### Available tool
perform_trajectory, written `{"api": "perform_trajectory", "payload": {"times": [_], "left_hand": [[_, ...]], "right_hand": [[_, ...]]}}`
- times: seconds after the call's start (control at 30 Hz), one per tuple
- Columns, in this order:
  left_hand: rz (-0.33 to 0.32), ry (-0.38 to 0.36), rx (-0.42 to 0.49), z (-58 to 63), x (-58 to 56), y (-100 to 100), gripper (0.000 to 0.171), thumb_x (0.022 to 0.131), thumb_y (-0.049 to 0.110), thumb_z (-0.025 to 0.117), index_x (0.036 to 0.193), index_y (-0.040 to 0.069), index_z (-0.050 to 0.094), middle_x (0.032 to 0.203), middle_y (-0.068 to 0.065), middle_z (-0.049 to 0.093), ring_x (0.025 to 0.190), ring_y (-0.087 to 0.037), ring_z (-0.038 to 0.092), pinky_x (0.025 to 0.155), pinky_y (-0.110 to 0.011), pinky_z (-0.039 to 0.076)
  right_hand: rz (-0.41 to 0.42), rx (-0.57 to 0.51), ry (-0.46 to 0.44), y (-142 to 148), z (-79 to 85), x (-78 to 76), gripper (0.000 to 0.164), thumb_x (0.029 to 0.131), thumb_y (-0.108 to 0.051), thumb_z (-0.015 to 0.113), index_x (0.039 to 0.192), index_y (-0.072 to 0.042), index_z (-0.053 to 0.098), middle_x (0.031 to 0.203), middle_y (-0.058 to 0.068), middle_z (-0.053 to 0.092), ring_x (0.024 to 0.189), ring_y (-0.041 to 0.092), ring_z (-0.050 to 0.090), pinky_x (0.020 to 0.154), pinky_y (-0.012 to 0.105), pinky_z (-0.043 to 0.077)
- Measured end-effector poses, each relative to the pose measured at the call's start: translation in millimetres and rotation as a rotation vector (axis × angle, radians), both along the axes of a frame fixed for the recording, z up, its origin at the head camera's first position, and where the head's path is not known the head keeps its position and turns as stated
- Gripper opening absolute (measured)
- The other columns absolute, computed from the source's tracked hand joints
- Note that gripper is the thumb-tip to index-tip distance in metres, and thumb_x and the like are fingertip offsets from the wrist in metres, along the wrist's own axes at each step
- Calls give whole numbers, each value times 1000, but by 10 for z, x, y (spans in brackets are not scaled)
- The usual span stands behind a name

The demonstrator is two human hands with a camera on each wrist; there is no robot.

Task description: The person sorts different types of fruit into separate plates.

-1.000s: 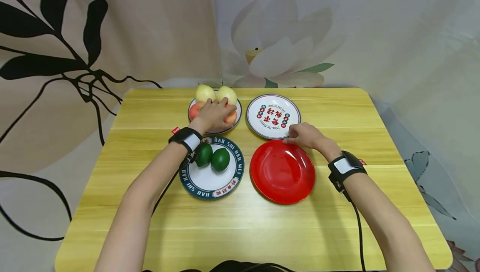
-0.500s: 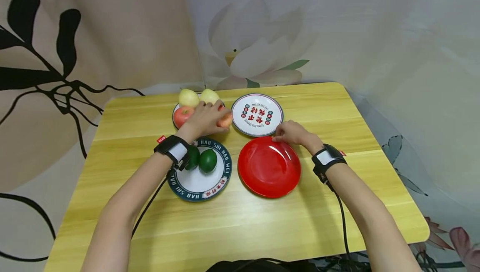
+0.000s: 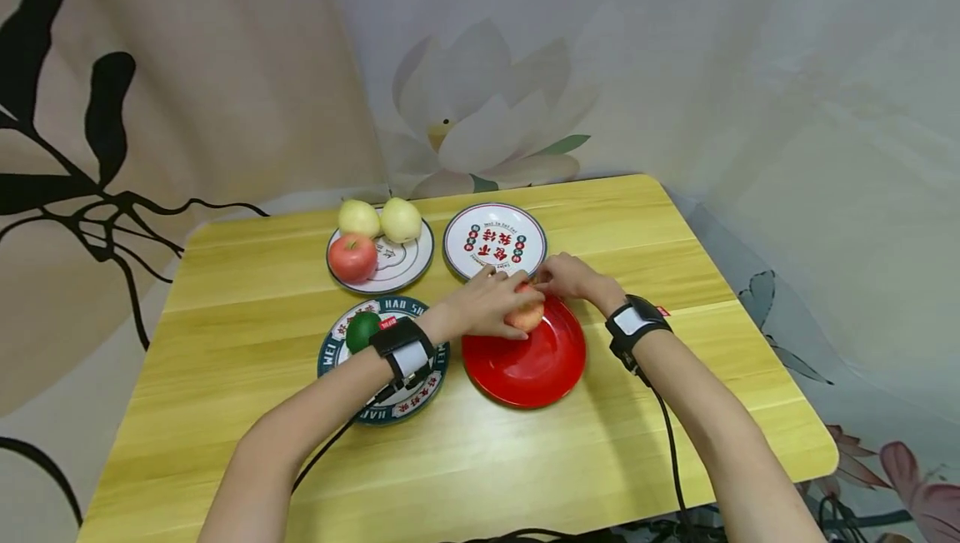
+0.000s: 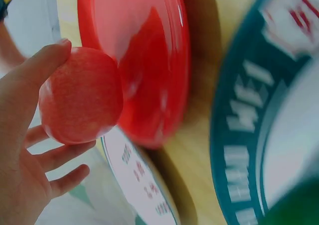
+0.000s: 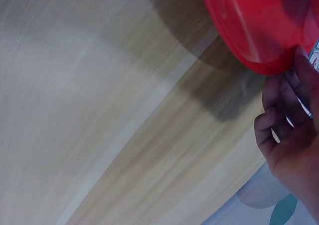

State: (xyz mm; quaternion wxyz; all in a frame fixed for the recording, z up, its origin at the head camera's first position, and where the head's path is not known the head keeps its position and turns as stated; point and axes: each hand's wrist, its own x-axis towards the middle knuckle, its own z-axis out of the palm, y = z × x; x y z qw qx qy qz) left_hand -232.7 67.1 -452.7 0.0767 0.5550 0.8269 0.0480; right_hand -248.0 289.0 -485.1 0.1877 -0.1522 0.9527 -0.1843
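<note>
My left hand (image 3: 486, 305) grips a red apple (image 3: 527, 316) above the far part of the red plate (image 3: 528, 376). In the left wrist view, the thumb lies along the apple (image 4: 82, 95), some fingers are behind it and others extend past it. At the red plate's far right rim, my right hand (image 3: 573, 278) pinches the edge. The right wrist view has the thumb on top of the red rim (image 5: 269, 60) and the other fingers curled below. Under my left wrist lies a green-rimmed plate (image 3: 390, 411) with a dark green fruit (image 3: 363, 331).
A white plate (image 3: 408, 264) at the back left bears two yellow-green pears (image 3: 401, 220) and another red apple (image 3: 353, 257). Beside it is a white plate with red lettering (image 3: 495, 235). Cables run from both wristbands. A printed curtain hangs behind the wooden table (image 3: 675, 443).
My left hand has lifted the apple off the back-left plate and carried it right and nearer, over the red plate. My right hand stays at the red rim. The head view has shifted.
</note>
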Motion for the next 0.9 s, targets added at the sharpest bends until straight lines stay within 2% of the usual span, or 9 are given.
{"api": "perform_trajectory", "payload": {"times": [0.17,0.27,0.37,0.53,0.7,0.8,0.9], "left_hand": [[-61,6,-11,-105,124,119,63,89,55,67,144,28,51,145,-7,42,124,-28,49,102,-50,37],[-98,37,7,-148,170,171,62,89,56,65,143,27,52,139,-7,44,126,-27,46,99,-50,39],[-112,62,22,-163,196,207,62,90,58,63,143,27,53,131,-4,46,126,-25,45,98,-48,40],[-98,58,15,-164,212,254,65,89,61,61,145,28,51,127,-3,46,124,-21,46,95,-42,39],[-81,16,1,-153,196,249,71,88,66,60,148,32,45,146,-4,40,127,-19,43,100,-43,37],[-46,-1,-21,-83,139,137,75,88,68,57,152,34,39,152,-4,35,130,-20,40,105,-44,33],[34,17,-21,35,3,-137,73,90,68,52,153,34,36,151,-6,37,133,-22,39,107,-46,33]], "right_hand": [[15,-10,19,-56,-31,-30,17,93,-9,64,77,-9,70,63,-2,55,61,15,49,58,27,40],[20,-10,29,-70,-46,-47,20,92,-6,62,74,-9,70,63,-3,55,62,16,48,58,27,39],[19,-21,29,-79,-50,-55,22,94,-10,63,73,-9,71,63,-3,56,62,16,47,59,28,38],[11,-34,43,-12,-56,-10,21,93,-11,64,73,-9,71,65,-4,57,64,16,48,62,29,40],[4,-35,41,92,-52,69,21,91,-9,64,70,-10,67,61,-4,51,61,15,45,58,29,37],[23,-53,41,101,-39,75,23,92,-13,67,69,-10,66,60,-5,50,59,14,46,57,29,37],[32,-81,22,65,-44,38,25,93,-20,69,70,-11,68,58,-5,52,57,13,46,56,28,37]]}}
